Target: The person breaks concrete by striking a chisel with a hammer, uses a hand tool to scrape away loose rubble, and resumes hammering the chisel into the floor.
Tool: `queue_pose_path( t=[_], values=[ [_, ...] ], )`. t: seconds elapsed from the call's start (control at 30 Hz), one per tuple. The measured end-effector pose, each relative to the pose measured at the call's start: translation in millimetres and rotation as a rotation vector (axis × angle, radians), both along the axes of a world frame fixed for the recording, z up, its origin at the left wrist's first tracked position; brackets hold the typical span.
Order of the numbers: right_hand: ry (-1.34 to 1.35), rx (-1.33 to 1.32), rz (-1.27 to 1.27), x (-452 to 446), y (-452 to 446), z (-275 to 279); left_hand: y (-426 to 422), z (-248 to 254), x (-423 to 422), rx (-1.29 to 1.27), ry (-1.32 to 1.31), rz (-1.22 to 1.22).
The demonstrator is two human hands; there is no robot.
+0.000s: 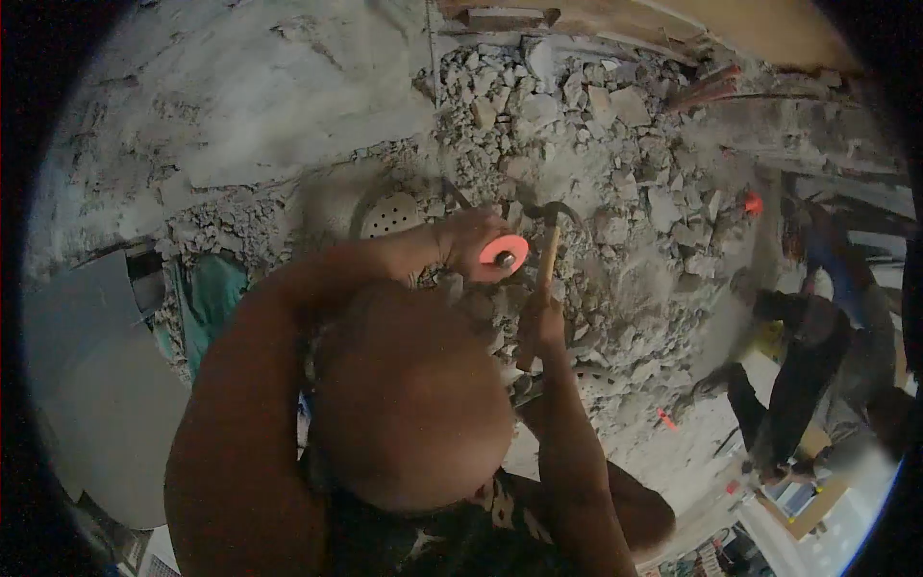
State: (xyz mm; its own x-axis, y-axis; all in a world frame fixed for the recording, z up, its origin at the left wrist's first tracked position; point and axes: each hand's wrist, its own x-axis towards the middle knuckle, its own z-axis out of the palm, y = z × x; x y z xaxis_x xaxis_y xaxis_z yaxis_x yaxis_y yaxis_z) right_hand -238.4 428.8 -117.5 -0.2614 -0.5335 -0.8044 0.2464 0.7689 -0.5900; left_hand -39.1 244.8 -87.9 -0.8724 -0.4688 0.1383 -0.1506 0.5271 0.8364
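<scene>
My left hand [471,240] is wrapped around a chisel just below its round orange hand guard [517,248]. The chisel's metal striking end [505,260] points up through the guard. A dark bar [456,193] sticks out beyond the hand; I cannot tell if it is the chisel's shaft. My right hand [541,322] grips the wooden handle of a hammer [549,255]. The hammer's dark head is to the right of the chisel, apart from it, over broken rubble [615,221]. A perforated shoe [391,214] shows beyond my left forearm.
Broken concrete covers the ground ahead and to the right. A grey slab [308,96] lies at upper left, with green cloth [213,303] and a grey panel [96,385] at left. Another person in dark trousers [808,356] is at right, near a cardboard box [808,510].
</scene>
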Motion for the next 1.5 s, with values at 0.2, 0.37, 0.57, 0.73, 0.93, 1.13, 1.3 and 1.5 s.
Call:
queue_pose_path(
  t=[0.2,0.37,0.57,0.73,0.93,1.13,1.3,1.5],
  values=[
    [0.374,-0.563,0.506,-34,45,-105,-44,61,-14,-0.311,0.216,0.062],
    [0.260,-0.015,0.359,-11,8,-25,-100,2,-27,-0.211,0.339,0.390],
    [0.368,0.025,0.383,-10,5,-26,-52,-1,-34,-0.192,0.250,0.291],
    [0.477,-0.075,0.351,1,3,10,-35,50,3,0.009,0.117,0.028],
    [0.597,-0.268,0.517,0,3,-41,-41,87,46,-0.149,0.094,0.064],
    [0.493,-0.117,0.610,5,-14,-33,-66,53,48,-0.255,-0.115,-0.043],
    [0.457,0.000,0.363,11,-19,5,-73,37,32,-0.208,-0.054,-0.031],
    [0.300,0.046,0.298,13,-19,-12,-81,30,41,-0.365,0.077,-0.028]
  ],
)
